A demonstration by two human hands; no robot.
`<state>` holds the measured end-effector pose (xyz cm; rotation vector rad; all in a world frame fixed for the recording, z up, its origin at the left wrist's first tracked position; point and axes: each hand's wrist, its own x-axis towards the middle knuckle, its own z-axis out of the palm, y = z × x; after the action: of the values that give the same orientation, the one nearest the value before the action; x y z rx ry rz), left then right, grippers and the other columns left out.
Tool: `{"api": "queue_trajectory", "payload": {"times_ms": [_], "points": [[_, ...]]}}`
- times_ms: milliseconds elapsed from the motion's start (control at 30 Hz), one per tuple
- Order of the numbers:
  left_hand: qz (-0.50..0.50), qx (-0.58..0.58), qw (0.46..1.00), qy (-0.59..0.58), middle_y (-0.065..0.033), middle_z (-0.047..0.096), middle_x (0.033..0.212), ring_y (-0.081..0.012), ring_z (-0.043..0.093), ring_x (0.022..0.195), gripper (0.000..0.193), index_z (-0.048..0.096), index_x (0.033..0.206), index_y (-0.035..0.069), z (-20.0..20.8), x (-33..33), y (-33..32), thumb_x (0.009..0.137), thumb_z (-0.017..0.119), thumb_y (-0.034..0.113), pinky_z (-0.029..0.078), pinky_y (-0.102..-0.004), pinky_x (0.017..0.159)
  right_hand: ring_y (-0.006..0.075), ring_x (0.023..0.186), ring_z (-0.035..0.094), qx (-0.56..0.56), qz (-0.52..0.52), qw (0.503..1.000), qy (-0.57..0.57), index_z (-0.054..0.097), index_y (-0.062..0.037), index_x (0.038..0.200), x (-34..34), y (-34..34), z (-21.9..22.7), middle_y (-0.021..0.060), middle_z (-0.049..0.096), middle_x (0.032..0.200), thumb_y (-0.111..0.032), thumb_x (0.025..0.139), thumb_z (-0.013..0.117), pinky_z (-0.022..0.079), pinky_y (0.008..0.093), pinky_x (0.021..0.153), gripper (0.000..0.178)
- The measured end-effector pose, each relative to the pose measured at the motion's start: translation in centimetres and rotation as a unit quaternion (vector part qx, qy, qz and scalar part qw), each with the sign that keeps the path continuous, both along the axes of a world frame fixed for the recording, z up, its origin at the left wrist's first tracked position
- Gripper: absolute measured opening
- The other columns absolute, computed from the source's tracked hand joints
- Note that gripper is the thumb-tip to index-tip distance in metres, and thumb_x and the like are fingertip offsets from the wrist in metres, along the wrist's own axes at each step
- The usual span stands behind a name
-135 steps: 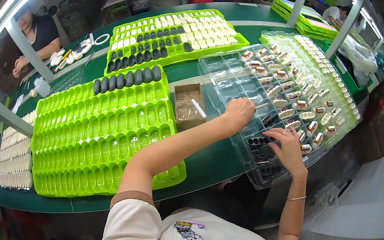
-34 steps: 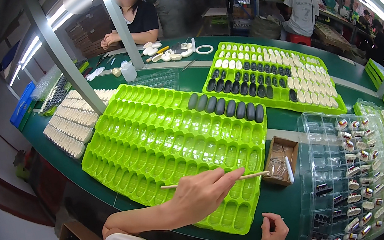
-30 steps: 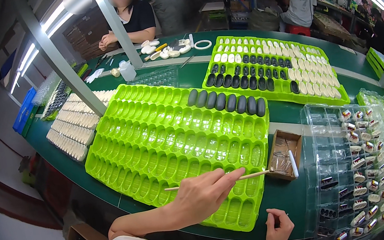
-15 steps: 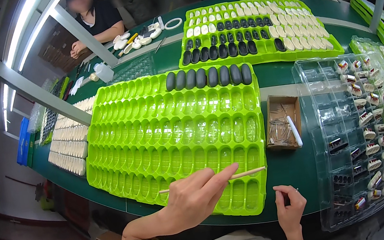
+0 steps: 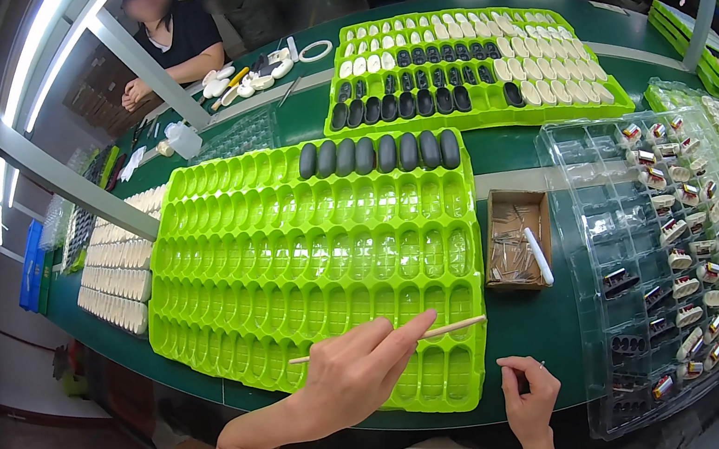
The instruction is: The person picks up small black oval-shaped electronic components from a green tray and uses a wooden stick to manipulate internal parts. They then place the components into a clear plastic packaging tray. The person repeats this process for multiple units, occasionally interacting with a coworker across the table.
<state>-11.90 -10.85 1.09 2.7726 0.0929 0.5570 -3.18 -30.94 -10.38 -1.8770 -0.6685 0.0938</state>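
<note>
My left hand is closed around a thin pale wooden stick, which lies level above the near rows of a bright green molded tray. One end of the stick juts out past my fingertips to the right, the other behind my knuckles. Most of the tray's oval pockets hold nothing; several dark grey oval shells fill the right end of its far row. To the right of the tray, at the table's near edge, my right hand has its fingers curled toward the thumb. Whatever its fingertips may hold is too small to make out.
An open cardboard box of thin clear pieces with a white pen stands right of the tray. Clear trays with small parts lie farther right. Another green tray holds black and cream shells. A person sits across the table.
The whole view has shifted slightly, with the table things sitting a little further left and lower. Both hands keep nearly the same pose, the stick still in my left hand.
</note>
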Motion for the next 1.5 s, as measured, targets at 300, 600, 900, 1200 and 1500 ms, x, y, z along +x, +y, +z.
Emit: {"api": "queue_trajectory", "payload": {"times_ms": [300, 600, 900, 1200, 1500], "points": [[0.079, 0.057, 0.993, -0.074, -0.0028, 0.042, 0.054, -0.0161, 0.042, 0.041, 0.035, 0.058, 0.110, 0.011, 1.1, 1.1, 3.4, 0.075, 0.060, 0.005, 0.033, -0.0295, 0.038, 0.0136, 0.045, 0.045, -0.028, 0.012, 1.000, -0.006, 0.060, -0.0033, 0.078, 0.3, -0.2, -0.1, 0.0049, 0.049, 0.057, 0.005, 0.070, 0.060, 0.034, 0.0241, 0.041, 0.012], [0.221, 0.122, 0.967, -0.040, -0.0123, 0.057, 0.069, -0.0238, 0.055, 0.054, 0.025, 0.058, 0.105, 0.009, -3.7, 5.5, 11.8, 0.082, 0.052, 0.004, 0.041, -0.0328, 0.048, 0.0138, 0.042, 0.042, -0.049, 0.006, 0.999, 0.002, 0.060, -0.0042, 0.078, 0.1, -0.1, 0.1, 0.0037, 0.048, 0.053, 0.006, 0.068, 0.060, 0.030, 0.0252, 0.039, 0.014], [-0.096, 0.090, 0.991, 0.029, 0.0028, 0.036, 0.058, -0.0080, 0.040, 0.042, 0.050, 0.053, 0.117, 0.011, -0.3, 0.2, 0.8, 0.068, 0.055, 0.006, 0.033, -0.0238, 0.035, 0.0116, 0.042, 0.042, -0.032, 0.011, 0.999, -0.003, 0.060, -0.0036, 0.079, 0.1, -0.1, -0.2, 0.0037, 0.045, 0.053, 0.006, 0.070, 0.059, 0.030, 0.0240, 0.039, 0.013], [-0.174, 0.029, 0.984, 0.008, 0.0013, 0.037, 0.056, -0.0095, 0.044, 0.043, 0.047, 0.052, 0.117, 0.012, 0.3, 0.5, -2.6, 0.071, 0.060, 0.011, 0.033, -0.0256, 0.035, 0.0179, 0.052, 0.054, 0.006, 0.006, 1.000, -0.017, 0.061, -0.0030, 0.080, 0.0, -0.2, 0.2, 0.0090, 0.058, 0.066, 0.003, 0.072, 0.060, 0.043, 0.0264, 0.047, 0.010], [-0.392, -0.073, 0.915, 0.069, 0.0018, 0.041, 0.058, -0.0093, 0.047, 0.046, 0.045, 0.052, 0.115, 0.011, -3.6, 0.8, -12.3, 0.071, 0.060, 0.012, 0.034, -0.0250, 0.036, 0.0214, 0.058, 0.055, 0.063, 0.029, 0.987, 0.146, 0.059, -0.0060, 0.089, -0.6, -2.7, 1.4, 0.0087, 0.058, 0.069, -0.004, 0.076, 0.058, 0.044, 0.0293, 0.053, 0.013]]}}
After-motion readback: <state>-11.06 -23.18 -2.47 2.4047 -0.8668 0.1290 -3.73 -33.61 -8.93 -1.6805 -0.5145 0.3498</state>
